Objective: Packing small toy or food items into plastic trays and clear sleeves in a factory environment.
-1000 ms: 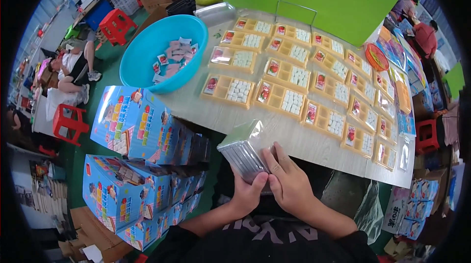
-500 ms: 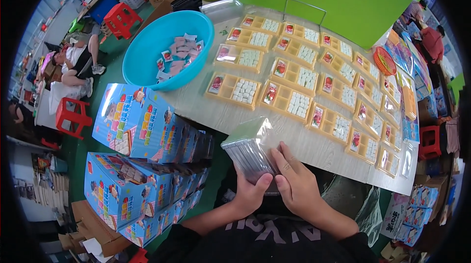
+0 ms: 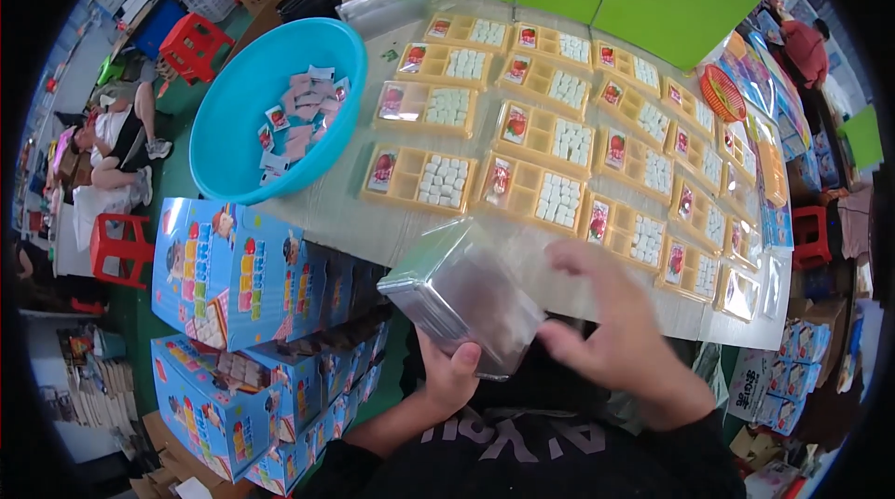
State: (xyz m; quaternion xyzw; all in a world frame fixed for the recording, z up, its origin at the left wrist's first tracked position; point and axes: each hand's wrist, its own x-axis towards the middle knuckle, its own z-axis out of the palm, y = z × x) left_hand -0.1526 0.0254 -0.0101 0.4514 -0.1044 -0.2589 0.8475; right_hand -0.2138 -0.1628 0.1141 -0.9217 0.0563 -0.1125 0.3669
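A stack of clear plastic lids [image 3: 433, 289] is tilted in front of my body, over the near edge of the table. My left hand [image 3: 447, 376] grips it from below, thumb along its near side. To the right of the stack, my right hand [image 3: 620, 327] is raised with thumb and fingers apart; motion smears its fingertips, and nothing shows between them. Beyond the stack, yellow compartment trays [image 3: 403, 184] stand in rows, each with small white pieces at one end and a strawberry-printed packet at the other.
At the table's left edge stands a blue basin [image 3: 219, 117] of small packets. Blue printed cartons [image 3: 224, 271] are stacked below it. A red basket [image 3: 722, 94] sits at the far right of the pale table [image 3: 322, 205]. A person [image 3: 117, 131] sits at far left.
My right hand has come away from the lid stack toward the right and opened. The stack, still in my left hand, has shifted slightly left and tilted. The whole view has shifted.
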